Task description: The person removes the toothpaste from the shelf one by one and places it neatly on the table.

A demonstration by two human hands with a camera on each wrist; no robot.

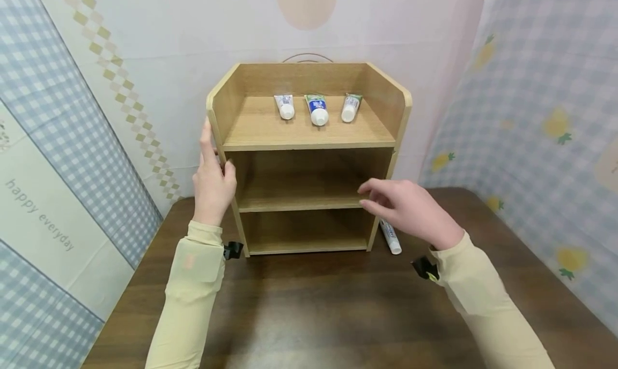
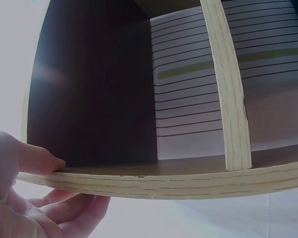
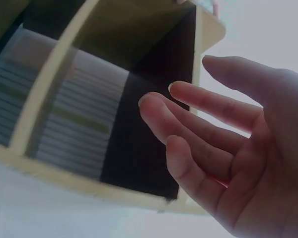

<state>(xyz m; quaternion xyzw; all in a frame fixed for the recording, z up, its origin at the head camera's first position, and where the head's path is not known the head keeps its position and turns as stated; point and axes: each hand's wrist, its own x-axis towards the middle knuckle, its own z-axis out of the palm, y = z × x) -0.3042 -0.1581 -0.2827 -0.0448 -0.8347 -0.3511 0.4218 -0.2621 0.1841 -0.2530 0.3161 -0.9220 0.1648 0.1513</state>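
Observation:
A small wooden shelf (image 1: 309, 204) with three levels stands on the table. My left hand (image 1: 212, 181) holds its left side panel. In the left wrist view the thumb (image 2: 39, 159) lies on the inner face of the panel and the fingers (image 2: 72, 210) on the outer one. My right hand (image 1: 405, 208), fingers loosely bent, hovers in front of the shelf's right edge with nothing in it. On the top level lie three toothpaste tubes: a left one (image 1: 285, 107), a middle blue-and-white one (image 1: 317, 110) and a right one (image 1: 351, 108), caps toward me.
Another toothpaste tube (image 1: 391, 237) lies on the dark wooden table (image 1: 314, 315), beside the shelf's lower right side and partly behind my right hand. Patterned cloth (image 1: 169, 20) hangs behind the shelf, with checked cloth (image 1: 536, 144) along the right.

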